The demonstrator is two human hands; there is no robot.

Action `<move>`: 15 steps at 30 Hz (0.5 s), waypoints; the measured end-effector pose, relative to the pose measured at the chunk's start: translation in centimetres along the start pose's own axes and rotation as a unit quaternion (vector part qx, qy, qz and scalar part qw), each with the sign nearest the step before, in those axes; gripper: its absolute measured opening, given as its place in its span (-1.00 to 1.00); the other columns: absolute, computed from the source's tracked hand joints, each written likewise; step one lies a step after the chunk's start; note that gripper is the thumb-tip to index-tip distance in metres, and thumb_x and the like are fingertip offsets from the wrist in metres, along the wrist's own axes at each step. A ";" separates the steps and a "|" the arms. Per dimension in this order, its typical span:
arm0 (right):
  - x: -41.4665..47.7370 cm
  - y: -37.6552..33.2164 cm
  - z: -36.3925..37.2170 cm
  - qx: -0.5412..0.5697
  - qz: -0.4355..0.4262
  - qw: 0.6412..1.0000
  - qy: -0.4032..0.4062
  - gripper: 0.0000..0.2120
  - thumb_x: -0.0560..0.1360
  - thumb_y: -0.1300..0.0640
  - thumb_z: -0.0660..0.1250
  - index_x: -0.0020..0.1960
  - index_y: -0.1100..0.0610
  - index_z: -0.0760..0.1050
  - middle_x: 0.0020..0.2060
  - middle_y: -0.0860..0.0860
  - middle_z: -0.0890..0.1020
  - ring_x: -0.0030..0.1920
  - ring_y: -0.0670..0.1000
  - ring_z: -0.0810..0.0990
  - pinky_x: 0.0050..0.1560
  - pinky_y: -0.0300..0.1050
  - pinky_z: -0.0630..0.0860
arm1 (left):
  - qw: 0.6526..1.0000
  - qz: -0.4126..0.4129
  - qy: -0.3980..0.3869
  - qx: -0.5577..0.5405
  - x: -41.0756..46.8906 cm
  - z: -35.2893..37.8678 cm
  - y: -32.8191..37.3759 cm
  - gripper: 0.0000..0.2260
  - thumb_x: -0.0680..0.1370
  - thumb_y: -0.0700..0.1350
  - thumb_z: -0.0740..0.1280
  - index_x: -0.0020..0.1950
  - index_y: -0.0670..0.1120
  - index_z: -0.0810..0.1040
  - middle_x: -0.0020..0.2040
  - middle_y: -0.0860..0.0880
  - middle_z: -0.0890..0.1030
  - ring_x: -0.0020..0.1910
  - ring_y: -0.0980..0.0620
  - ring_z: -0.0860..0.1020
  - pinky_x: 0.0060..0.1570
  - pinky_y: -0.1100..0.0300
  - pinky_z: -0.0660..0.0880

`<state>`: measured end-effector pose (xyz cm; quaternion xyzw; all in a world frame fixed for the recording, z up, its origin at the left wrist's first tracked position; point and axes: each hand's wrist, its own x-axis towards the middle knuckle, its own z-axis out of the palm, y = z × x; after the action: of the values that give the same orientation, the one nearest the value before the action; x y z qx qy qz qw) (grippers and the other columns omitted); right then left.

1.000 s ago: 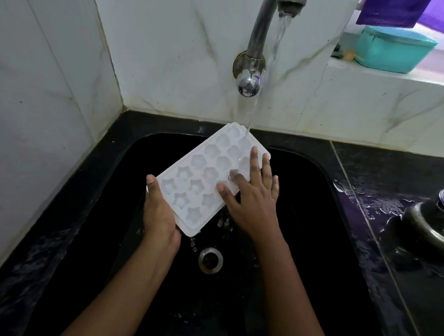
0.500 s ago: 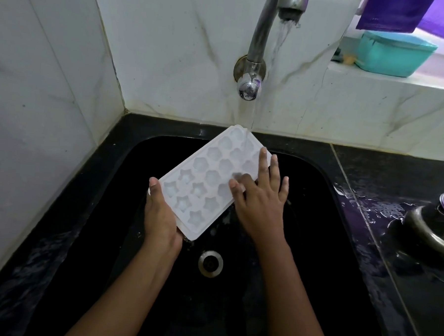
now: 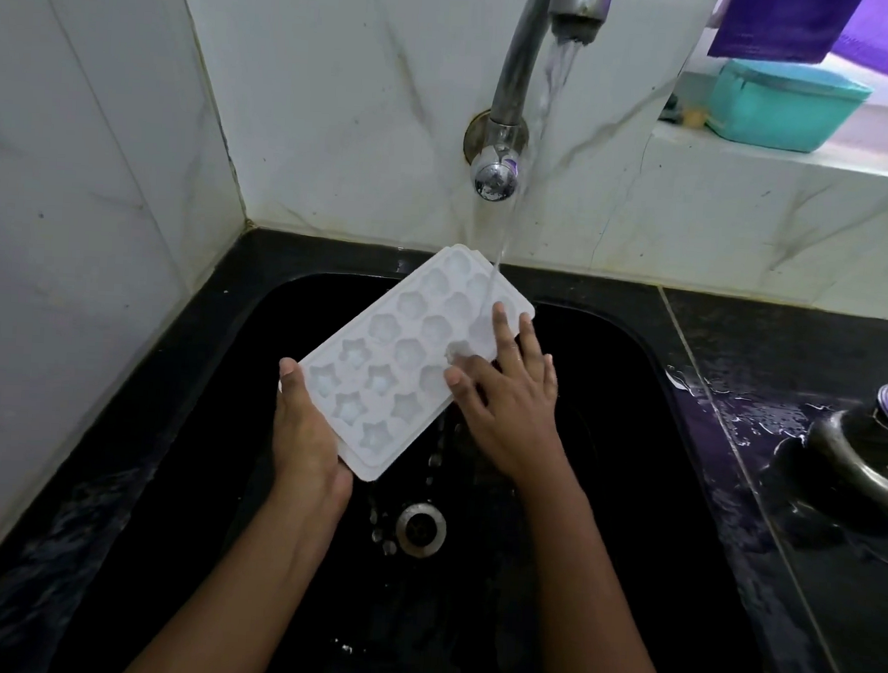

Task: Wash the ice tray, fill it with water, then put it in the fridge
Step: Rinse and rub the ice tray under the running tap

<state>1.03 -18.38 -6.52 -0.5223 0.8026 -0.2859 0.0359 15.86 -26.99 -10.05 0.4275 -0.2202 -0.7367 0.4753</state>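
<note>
- While water runs from the tap, the ice tray is held tilted above the black sink.
- Left hand grips its near corner, thumb on the edge.
- Right hand lies on its cavities, fingers straight and spread.

Sink scene, partly hidden or cut off.
Fingers of the left hand vanish under the white plastic ice tray; the right hand covers some cells. The curved grey metal tap and purple cloth run off the top edge, the dark round metal vessel off the right. A tan speck beside the teal plastic box is too small to tell.
</note>
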 end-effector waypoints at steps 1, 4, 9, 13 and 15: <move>0.0 0.3 -0.2 0.002 0.010 1.000 0.013 -0.42 0.48 -0.35 -0.11 0.11 -0.10 0.55 0.53 -0.13 -0.14 0.43 -0.17 -0.39 0.46 0.14 -0.26 | 1.000 -0.002 0.000 0.008 0.0 -0.2 0.0 -0.44 0.53 0.37 0.12 0.33 0.04 0.51 0.17 -0.06 0.65 0.09 -0.09 0.65 0.12 -0.11 0.55; -0.3 -0.4 0.2 -0.047 0.025 0.995 0.085 -0.51 0.53 -0.27 -0.07 0.07 -0.08 0.55 0.54 -0.06 -0.08 0.50 -0.08 -0.29 0.44 0.14 -0.25 | 0.999 -0.012 -0.013 0.032 -0.6 0.4 -0.3 -0.40 0.48 0.39 0.14 0.33 0.03 0.50 0.16 -0.08 0.65 0.09 -0.13 0.65 0.11 -0.14 0.55; -0.1 -0.1 0.0 -0.010 -0.015 1.000 0.025 -0.43 0.47 -0.36 -0.09 0.14 -0.09 0.53 0.49 -0.17 -0.23 0.44 -0.13 -0.43 0.43 0.09 -0.32 | 1.000 -0.012 0.005 0.004 -0.3 0.2 0.1 -0.42 0.48 0.37 0.15 0.32 0.02 0.51 0.17 -0.09 0.65 0.13 -0.14 0.63 0.15 -0.15 0.53; -0.2 0.3 -0.2 -0.033 0.016 0.996 0.085 -0.52 0.52 -0.27 -0.05 -0.01 -0.06 0.57 0.52 -0.11 -0.14 0.48 -0.09 -0.33 0.45 0.11 -0.27 | 1.000 -0.015 -0.005 0.021 -0.8 0.4 0.0 -0.40 0.44 0.38 0.17 0.32 0.03 0.51 0.16 -0.08 0.65 0.11 -0.14 0.64 0.16 -0.18 0.52; -0.3 -0.5 0.5 -0.055 0.001 0.995 0.077 -0.53 0.51 -0.28 -0.05 0.13 -0.07 0.50 0.53 -0.08 -0.16 0.50 -0.06 -0.32 0.43 0.12 -0.27 | 1.000 -0.007 0.001 0.015 -0.8 0.7 0.1 -0.40 0.46 0.37 0.16 0.32 0.01 0.51 0.17 -0.09 0.65 0.11 -0.14 0.64 0.18 -0.18 0.51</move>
<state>1.75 -18.42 -6.77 -0.4986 0.8184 -0.2805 -0.0547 15.49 -26.40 -9.32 0.4366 -0.2274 -0.7365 0.4640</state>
